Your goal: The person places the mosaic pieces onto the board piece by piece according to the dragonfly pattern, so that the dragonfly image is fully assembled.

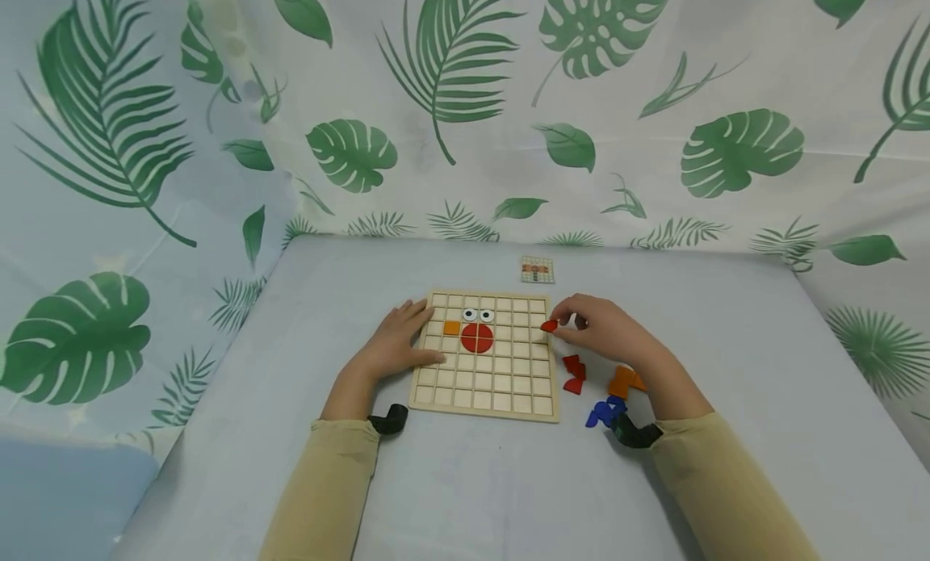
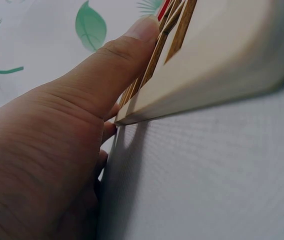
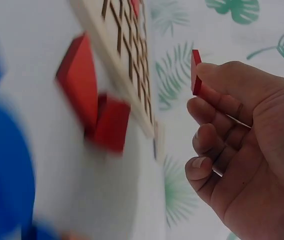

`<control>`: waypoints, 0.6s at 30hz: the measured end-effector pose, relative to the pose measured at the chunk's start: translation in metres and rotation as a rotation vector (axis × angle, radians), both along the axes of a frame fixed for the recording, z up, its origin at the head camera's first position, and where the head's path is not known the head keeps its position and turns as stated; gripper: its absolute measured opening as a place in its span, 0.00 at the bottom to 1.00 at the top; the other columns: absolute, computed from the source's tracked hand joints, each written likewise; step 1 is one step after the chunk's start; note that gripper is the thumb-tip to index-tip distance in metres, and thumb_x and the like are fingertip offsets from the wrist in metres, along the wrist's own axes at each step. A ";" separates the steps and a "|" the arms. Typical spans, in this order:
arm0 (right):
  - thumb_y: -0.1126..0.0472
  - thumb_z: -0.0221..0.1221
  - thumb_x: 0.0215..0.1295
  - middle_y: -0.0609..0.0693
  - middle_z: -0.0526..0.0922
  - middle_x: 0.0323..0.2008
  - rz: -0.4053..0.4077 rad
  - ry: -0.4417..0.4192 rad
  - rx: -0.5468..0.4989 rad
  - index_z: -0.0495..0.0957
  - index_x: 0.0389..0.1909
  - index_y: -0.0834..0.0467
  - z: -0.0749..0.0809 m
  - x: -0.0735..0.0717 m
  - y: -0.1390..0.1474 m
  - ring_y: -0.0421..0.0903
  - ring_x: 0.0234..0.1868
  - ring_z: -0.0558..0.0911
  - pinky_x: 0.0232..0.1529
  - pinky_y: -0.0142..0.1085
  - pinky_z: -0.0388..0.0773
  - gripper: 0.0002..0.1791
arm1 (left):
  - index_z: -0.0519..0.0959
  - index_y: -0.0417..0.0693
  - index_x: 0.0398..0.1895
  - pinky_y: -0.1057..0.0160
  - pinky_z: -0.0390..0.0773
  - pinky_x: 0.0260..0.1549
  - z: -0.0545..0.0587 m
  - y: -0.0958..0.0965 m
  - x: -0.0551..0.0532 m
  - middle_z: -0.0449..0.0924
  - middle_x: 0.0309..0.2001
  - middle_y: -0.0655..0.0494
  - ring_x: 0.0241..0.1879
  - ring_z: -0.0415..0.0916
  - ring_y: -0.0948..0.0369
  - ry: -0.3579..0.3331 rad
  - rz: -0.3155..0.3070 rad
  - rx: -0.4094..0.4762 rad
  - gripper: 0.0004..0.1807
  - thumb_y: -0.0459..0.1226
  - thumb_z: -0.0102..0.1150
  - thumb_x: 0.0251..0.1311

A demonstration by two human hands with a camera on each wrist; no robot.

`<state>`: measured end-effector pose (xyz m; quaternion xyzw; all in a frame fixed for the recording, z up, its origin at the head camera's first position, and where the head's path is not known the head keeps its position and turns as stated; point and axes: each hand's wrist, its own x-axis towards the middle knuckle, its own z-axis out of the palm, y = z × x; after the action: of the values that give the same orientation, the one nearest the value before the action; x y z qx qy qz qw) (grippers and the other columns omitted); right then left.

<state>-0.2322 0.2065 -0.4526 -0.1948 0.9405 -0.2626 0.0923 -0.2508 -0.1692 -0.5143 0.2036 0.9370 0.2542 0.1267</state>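
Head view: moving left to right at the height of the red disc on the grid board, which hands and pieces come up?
Left hand → orange square → red disc → red piece held in the fingers → right hand.

The head camera faces forward and down, above the left hand (image 1: pixel 395 339) and the right hand (image 1: pixel 606 328). Each wrist camera looks closely along its hand; all share the board (image 1: pixel 485 364), blurred beside the left hand, perhaps at a corner.

The right hand (image 1: pixel 603 328) has room over the board's (image 1: pixel 501 361) right side, but the red circle (image 1: pixel 469 345) and eyes (image 1: pixel 471 315) block farther left.
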 end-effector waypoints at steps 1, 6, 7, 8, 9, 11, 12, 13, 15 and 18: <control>0.56 0.63 0.66 0.47 0.80 0.40 0.009 -0.003 -0.003 0.80 0.48 0.51 0.000 -0.003 -0.006 0.46 0.38 0.74 0.37 0.35 0.76 0.11 | 0.51 0.51 0.79 0.49 0.35 0.79 0.000 0.000 0.000 0.42 0.81 0.53 0.80 0.33 0.51 0.000 0.000 0.003 0.55 0.64 0.63 0.55; 0.53 0.63 0.67 0.46 0.80 0.39 0.055 -0.018 -0.020 0.80 0.49 0.51 -0.002 -0.016 -0.033 0.45 0.36 0.75 0.35 0.36 0.76 0.12 | 0.51 0.51 0.79 0.50 0.34 0.79 0.002 0.000 0.000 0.42 0.81 0.53 0.80 0.32 0.51 -0.007 0.002 0.002 0.55 0.64 0.63 0.55; 0.52 0.63 0.67 0.45 0.80 0.39 0.060 -0.020 -0.020 0.80 0.49 0.51 -0.003 -0.018 -0.039 0.45 0.36 0.74 0.35 0.35 0.76 0.12 | 0.51 0.51 0.79 0.50 0.34 0.79 0.002 0.000 0.000 0.42 0.81 0.54 0.80 0.32 0.51 -0.010 0.003 0.004 0.55 0.64 0.63 0.55; 0.52 0.63 0.67 0.45 0.81 0.39 0.064 -0.019 -0.019 0.80 0.49 0.50 -0.004 -0.020 -0.045 0.44 0.36 0.74 0.35 0.35 0.76 0.12 | 0.51 0.51 0.79 0.50 0.34 0.79 0.003 0.000 0.000 0.42 0.81 0.53 0.80 0.32 0.51 -0.009 0.001 0.006 0.55 0.64 0.63 0.55; 0.52 0.63 0.67 0.45 0.81 0.39 0.071 -0.020 -0.024 0.80 0.49 0.50 -0.004 -0.022 -0.050 0.44 0.36 0.75 0.36 0.36 0.76 0.12 | 0.51 0.51 0.79 0.50 0.34 0.79 0.003 0.000 0.000 0.42 0.81 0.53 0.80 0.32 0.51 -0.009 0.001 0.006 0.55 0.64 0.63 0.55; 0.52 0.62 0.67 0.45 0.81 0.39 0.079 -0.030 -0.032 0.80 0.49 0.50 -0.005 -0.026 -0.062 0.44 0.36 0.75 0.37 0.36 0.76 0.12 | 0.51 0.51 0.79 0.50 0.35 0.79 0.004 0.000 0.001 0.42 0.81 0.53 0.80 0.33 0.51 -0.009 0.002 0.011 0.55 0.64 0.64 0.55; 0.52 0.63 0.67 0.45 0.81 0.38 0.085 -0.033 -0.033 0.80 0.49 0.50 -0.005 -0.028 -0.068 0.44 0.36 0.76 0.37 0.36 0.77 0.12 | 0.51 0.50 0.79 0.50 0.35 0.79 0.004 -0.001 0.001 0.42 0.81 0.53 0.80 0.33 0.51 -0.005 -0.001 0.010 0.55 0.63 0.63 0.55; 0.53 0.63 0.67 0.45 0.81 0.38 0.091 -0.037 -0.038 0.81 0.49 0.50 -0.006 -0.029 -0.073 0.44 0.36 0.76 0.38 0.36 0.77 0.12 | 0.52 0.50 0.79 0.50 0.35 0.79 0.004 0.000 0.001 0.43 0.81 0.52 0.80 0.33 0.51 -0.002 -0.002 0.009 0.55 0.63 0.63 0.55; 0.53 0.63 0.67 0.45 0.81 0.37 0.103 -0.046 -0.045 0.81 0.49 0.51 -0.006 -0.031 -0.084 0.44 0.36 0.76 0.38 0.37 0.77 0.12 | 0.52 0.51 0.79 0.50 0.36 0.79 0.004 0.000 0.000 0.43 0.81 0.53 0.80 0.33 0.51 0.002 -0.002 0.002 0.55 0.64 0.63 0.55; 0.55 0.62 0.67 0.45 0.82 0.36 0.122 -0.051 -0.047 0.81 0.49 0.51 -0.008 -0.035 -0.101 0.44 0.36 0.77 0.39 0.37 0.78 0.11 | 0.52 0.50 0.79 0.48 0.37 0.79 0.003 0.000 0.000 0.44 0.81 0.52 0.80 0.34 0.50 0.011 -0.006 -0.007 0.54 0.64 0.62 0.56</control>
<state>-0.2672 0.1059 -0.4607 -0.2469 0.9179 -0.2833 0.1273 -0.2509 -0.1691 -0.5114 0.2076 0.9379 0.2494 0.1229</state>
